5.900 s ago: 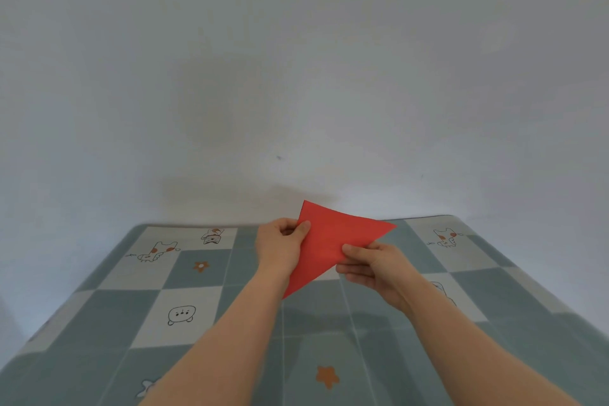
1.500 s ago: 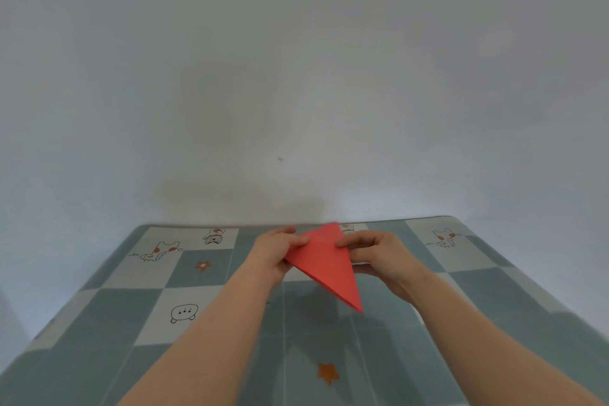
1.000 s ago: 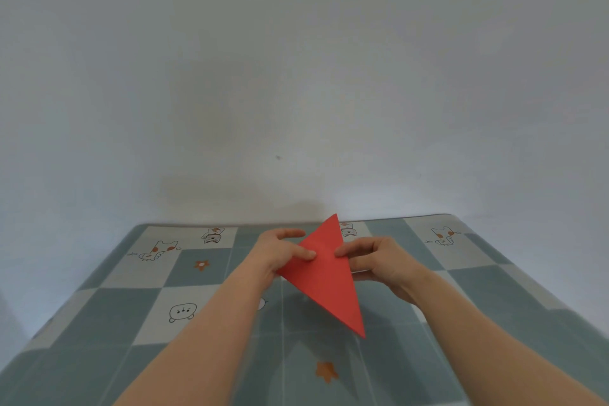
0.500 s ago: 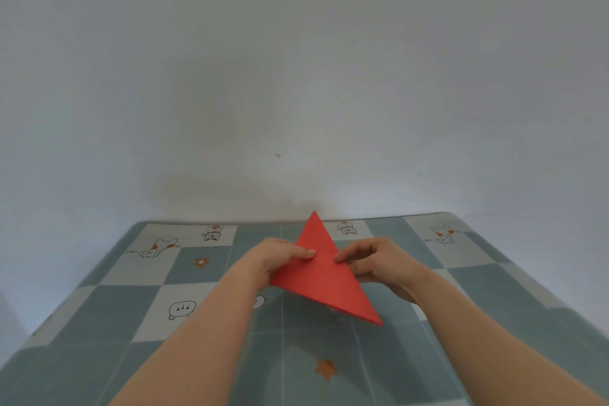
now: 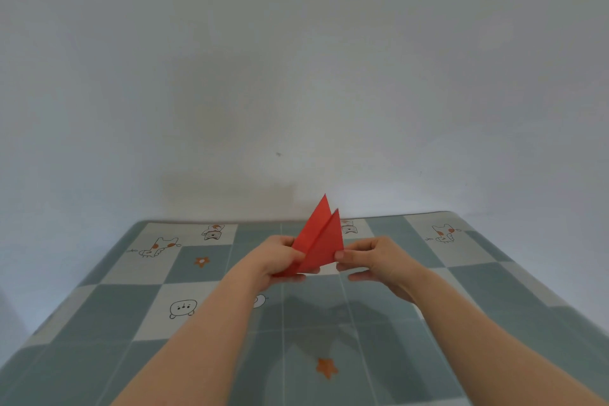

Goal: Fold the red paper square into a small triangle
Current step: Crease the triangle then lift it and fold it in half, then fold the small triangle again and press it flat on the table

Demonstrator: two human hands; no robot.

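Head view showed the red paper (image 5: 321, 242) held up over the checked cloth (image 5: 428, 323), between both hands. Its two points stuck up, not yet lined up. The left hand (image 5: 276, 259) pinched the bottom corner; the right hand (image 5: 370, 257) pinched the other side.

We have one view only, head-worn wide-angle, looking forward and slightly down. The wall (image 5: 296, 59) fills the upper half, the checkered bench (image 5: 99, 323) the lower. Both forearms enter from the bottom edge, close to the lens; the hands sit mid-frame, a bit farther out.
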